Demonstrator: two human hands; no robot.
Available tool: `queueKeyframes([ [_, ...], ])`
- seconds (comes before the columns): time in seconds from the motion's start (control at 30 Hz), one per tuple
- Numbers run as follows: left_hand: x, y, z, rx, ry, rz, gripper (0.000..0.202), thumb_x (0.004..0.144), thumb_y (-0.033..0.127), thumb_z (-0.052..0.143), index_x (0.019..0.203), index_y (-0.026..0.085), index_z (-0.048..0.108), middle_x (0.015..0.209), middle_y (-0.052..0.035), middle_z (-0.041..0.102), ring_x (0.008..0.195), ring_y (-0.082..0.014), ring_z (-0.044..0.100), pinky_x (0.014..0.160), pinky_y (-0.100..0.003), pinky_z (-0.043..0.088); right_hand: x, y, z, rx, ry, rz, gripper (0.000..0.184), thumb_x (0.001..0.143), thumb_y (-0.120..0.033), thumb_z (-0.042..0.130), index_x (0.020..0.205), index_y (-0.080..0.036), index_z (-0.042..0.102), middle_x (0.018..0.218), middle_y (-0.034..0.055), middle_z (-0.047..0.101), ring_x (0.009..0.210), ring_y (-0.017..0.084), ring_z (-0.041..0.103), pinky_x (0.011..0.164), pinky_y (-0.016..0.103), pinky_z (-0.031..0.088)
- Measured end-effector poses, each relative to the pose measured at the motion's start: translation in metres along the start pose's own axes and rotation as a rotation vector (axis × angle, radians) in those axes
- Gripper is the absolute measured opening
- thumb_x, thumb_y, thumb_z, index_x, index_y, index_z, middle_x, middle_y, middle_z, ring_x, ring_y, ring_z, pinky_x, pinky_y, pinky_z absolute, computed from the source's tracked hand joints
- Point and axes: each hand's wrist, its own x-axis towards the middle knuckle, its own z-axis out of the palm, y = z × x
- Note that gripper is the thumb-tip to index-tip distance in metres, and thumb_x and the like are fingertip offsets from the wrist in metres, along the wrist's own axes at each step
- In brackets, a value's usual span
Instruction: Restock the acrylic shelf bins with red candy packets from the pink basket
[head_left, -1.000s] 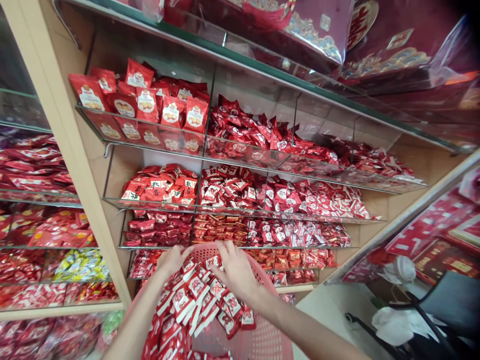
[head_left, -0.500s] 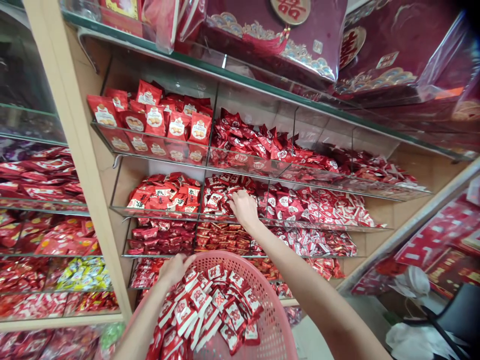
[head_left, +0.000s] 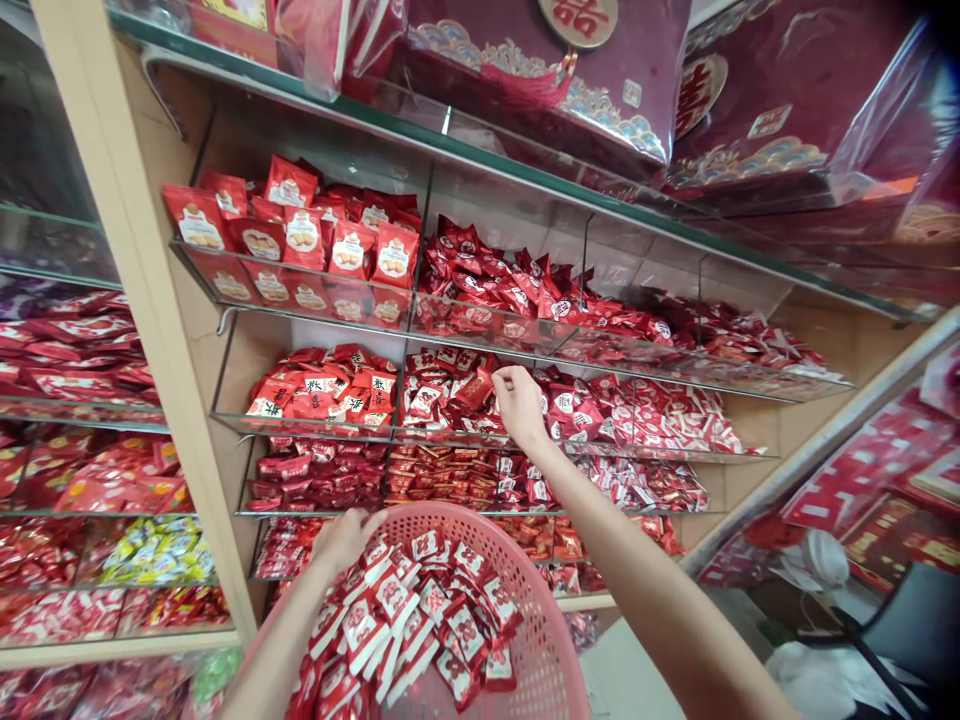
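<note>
My left hand [head_left: 343, 540] is closed over the rim of a pink plastic basket [head_left: 551, 600]. Inside the basket lies a heap of small red-and-white wrapped candies [head_left: 394, 597]. At the second shelf from the top, my right hand [head_left: 519, 405] has its fingertips pinched on the edge of a red candy packet [head_left: 474, 390]. That packet is tilted above other red-and-white packets [head_left: 425, 400] in the same compartment. Just left of it are red packets with black characters [head_left: 322, 385]. Dark pink packets with white labels [head_left: 574, 402] sit to the right of the hand.
Glass shelf fronts [head_left: 465, 437] and thin dividers separate the compartments. Red cookie packets [head_left: 304, 232] stand on the shelf above. Large dark red gift bags [head_left: 540, 75] overhang at the top. A wooden upright [head_left: 142, 300] stands at left, with yellow candies [head_left: 159, 550] beyond it.
My right hand has moved a little to the right and now pinches a red packet that shows beside its fingertips. My left hand stays on the basket. The view has shifted slightly.
</note>
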Motion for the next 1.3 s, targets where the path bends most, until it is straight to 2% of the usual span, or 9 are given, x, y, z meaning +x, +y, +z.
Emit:
queueKeyframes([
  [0.13,0.0,0.0,0.0,-0.004,-0.005,-0.008,0.061,0.078,0.069,0.026,0.08,0.021,0.064,0.084,-0.0113,0.07,0.077,-0.0257,0.065,0.06,-0.027,0.04,-0.021,-0.012,-0.008,0.322,-0.023,0.161,0.022,0.087,-0.039,0.043,0.087,-0.017,0.047,0.066,-0.0002,0.058,0.063,0.014,0.063,0.062,0.028,0.05],
  [0.23,0.0,0.0,0.001,0.003,-0.006,0.001,0.061,0.078,0.069,0.025,0.075,0.021,0.063,0.083,-0.011,0.07,0.078,-0.0266,0.064,0.062,-0.029,0.04,-0.054,-0.018,-0.014,0.537,-0.089,0.244,0.026,0.084,-0.043,0.048,0.086,-0.018,0.045,0.07,0.0,0.059,0.066,0.015,0.065,0.064,0.03,0.053],
  [0.33,0.001,-0.001,0.002,-0.004,-0.011,0.001,0.061,0.078,0.07,0.025,0.074,0.021,0.062,0.081,-0.0103,0.07,0.076,-0.0258,0.064,0.061,-0.028,0.039,-0.096,-0.013,-0.016,0.589,-0.265,0.325,0.024,0.083,-0.042,0.051,0.084,-0.018,0.046,0.071,0.0006,0.059,0.067,0.015,0.066,0.064,0.03,0.053],
  [0.43,0.002,-0.002,0.003,-0.007,-0.014,0.0,0.062,0.077,0.07,0.023,0.074,0.022,0.062,0.08,-0.0099,0.069,0.075,-0.0258,0.064,0.06,-0.028,0.039,-0.139,-0.001,-0.013,0.496,-0.452,0.344,0.019,0.085,-0.037,0.047,0.081,-0.018,0.046,0.067,-0.0008,0.056,0.063,0.014,0.062,0.059,0.027,0.051],
  [0.57,0.001,0.0,0.001,0.005,-0.021,-0.002,0.062,0.078,0.07,0.024,0.076,0.022,0.063,0.082,-0.0103,0.07,0.08,-0.0278,0.064,0.062,-0.029,0.04,-0.181,0.017,-0.002,0.272,-0.576,0.224,0.01,0.083,-0.025,0.045,0.075,-0.02,0.046,0.063,-0.0046,0.047,0.056,0.01,0.05,0.053,0.021,0.042],
  [0.7,-0.002,0.002,-0.001,0.021,-0.013,-0.008,0.062,0.078,0.069,0.025,0.081,0.021,0.064,0.086,-0.0117,0.07,0.08,-0.0266,0.064,0.063,-0.029,0.041,-0.2,0.033,0.011,0.173,-0.613,0.135,0.008,0.079,-0.013,0.042,0.076,-0.02,0.045,0.066,-0.0048,0.045,0.058,0.009,0.044,0.055,0.02,0.038],
  [1.0,-0.001,0.001,0.002,0.025,0.006,-0.011,0.061,0.078,0.069,0.027,0.08,0.02,0.065,0.089,-0.0124,0.07,0.082,-0.0263,0.065,0.063,-0.028,0.042,-0.202,0.043,0.028,0.04,-0.668,-0.142,0.013,0.079,-0.009,0.041,0.083,-0.02,0.045,0.083,0.0001,0.052,0.074,0.011,0.051,0.069,0.022,0.042],
  [1.13,-0.002,0.001,0.001,0.022,0.002,-0.011,0.061,0.079,0.068,0.026,0.079,0.02,0.064,0.088,-0.0118,0.07,0.079,-0.0262,0.065,0.062,-0.028,0.041,-0.203,0.043,0.037,-0.143,-0.722,-0.254,0.014,0.083,-0.01,0.04,0.088,-0.021,0.048,0.087,0.0006,0.057,0.071,0.011,0.055,0.066,0.023,0.044],
  [1.3,-0.002,0.001,0.001,0.027,0.006,-0.002,0.059,0.08,0.067,0.027,0.078,0.02,0.064,0.086,-0.0111,0.07,0.08,-0.0259,0.065,0.062,-0.028,0.041,-0.208,0.059,0.032,-0.335,-0.731,-0.538,0.01,0.087,-0.014,0.043,0.091,-0.018,0.051,0.1,0.0057,0.059,0.088,0.016,0.058,0.08,0.03,0.044],
])
